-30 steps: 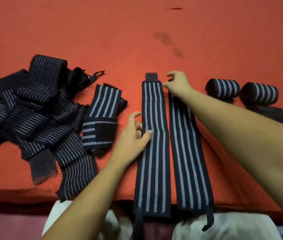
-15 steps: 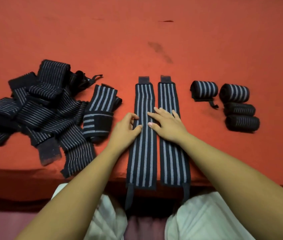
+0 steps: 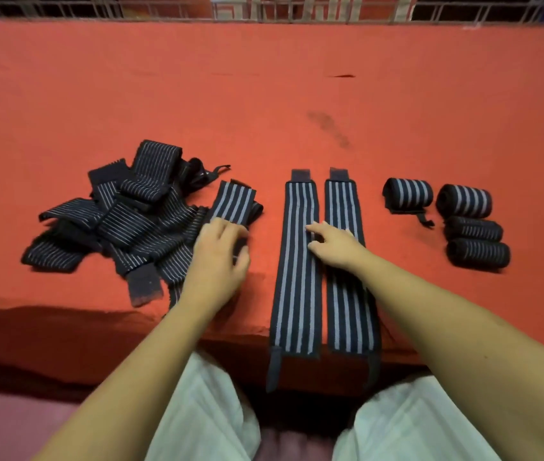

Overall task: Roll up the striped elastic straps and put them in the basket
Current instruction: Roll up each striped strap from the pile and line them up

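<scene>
Two black straps with grey stripes lie flat side by side in the middle: the left strap [image 3: 297,261] and the right strap [image 3: 347,311], both hanging over the near edge. My right hand [image 3: 334,244] rests on the right strap with fingers spread. My left hand [image 3: 219,261] lies on a folded striped strap [image 3: 234,202] beside a pile of tangled straps [image 3: 124,224], its fingers curling over the fold. Several rolled straps [image 3: 470,201] sit at the right. A wire basket [image 3: 297,10] runs along the far edge.
Everything lies on an orange-red cloth surface [image 3: 264,104] with a dark smudge past the flat straps. The near edge [image 3: 64,314] drops off above my lap in pale trousers [image 3: 204,420].
My left hand left the left flat strap and moved left onto the folded strap by the pile. My right hand stayed on the flat straps. The view tilted up, showing the wire basket.
</scene>
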`<state>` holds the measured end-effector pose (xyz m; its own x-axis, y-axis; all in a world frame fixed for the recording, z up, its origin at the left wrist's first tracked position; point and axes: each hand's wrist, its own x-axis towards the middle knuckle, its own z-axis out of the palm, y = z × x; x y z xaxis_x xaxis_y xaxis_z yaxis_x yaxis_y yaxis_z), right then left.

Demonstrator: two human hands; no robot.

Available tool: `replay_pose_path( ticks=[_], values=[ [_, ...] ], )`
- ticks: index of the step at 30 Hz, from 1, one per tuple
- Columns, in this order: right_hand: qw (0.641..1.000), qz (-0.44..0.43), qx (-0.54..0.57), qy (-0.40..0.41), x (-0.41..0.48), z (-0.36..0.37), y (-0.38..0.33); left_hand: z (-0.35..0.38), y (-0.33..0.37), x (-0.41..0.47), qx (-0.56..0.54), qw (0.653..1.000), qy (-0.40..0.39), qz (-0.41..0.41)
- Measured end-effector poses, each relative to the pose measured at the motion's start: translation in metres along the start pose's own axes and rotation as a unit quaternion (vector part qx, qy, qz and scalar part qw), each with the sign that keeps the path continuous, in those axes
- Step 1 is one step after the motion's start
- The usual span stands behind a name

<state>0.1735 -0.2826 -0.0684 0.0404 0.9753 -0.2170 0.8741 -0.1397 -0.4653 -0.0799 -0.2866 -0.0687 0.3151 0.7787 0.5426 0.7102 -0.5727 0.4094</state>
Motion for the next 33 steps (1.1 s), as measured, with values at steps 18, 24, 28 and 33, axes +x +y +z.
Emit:
replay_pose_path(
  ticks=[18,24,28,33],
  values=[
    [0.954,-0.17,0.246,0.027,-0.015,-0.019,-0.09,-0.041,-0.006,0.07,-0.161,0.979,-0.121,-0.027],
    [0.96,-0.141,0.228,0.079,-0.028,-0.049,-0.089,-0.038,-0.013,0.071,-0.113,0.98,-0.162,-0.034],
    [0.958,-0.127,0.23,0.111,-0.03,-0.055,-0.085,-0.036,-0.015,0.068,-0.09,0.981,-0.169,-0.035],
    [0.964,-0.135,0.219,0.071,-0.039,-0.048,-0.072,-0.035,-0.008,0.062,-0.261,0.941,-0.166,-0.135]
  ],
)
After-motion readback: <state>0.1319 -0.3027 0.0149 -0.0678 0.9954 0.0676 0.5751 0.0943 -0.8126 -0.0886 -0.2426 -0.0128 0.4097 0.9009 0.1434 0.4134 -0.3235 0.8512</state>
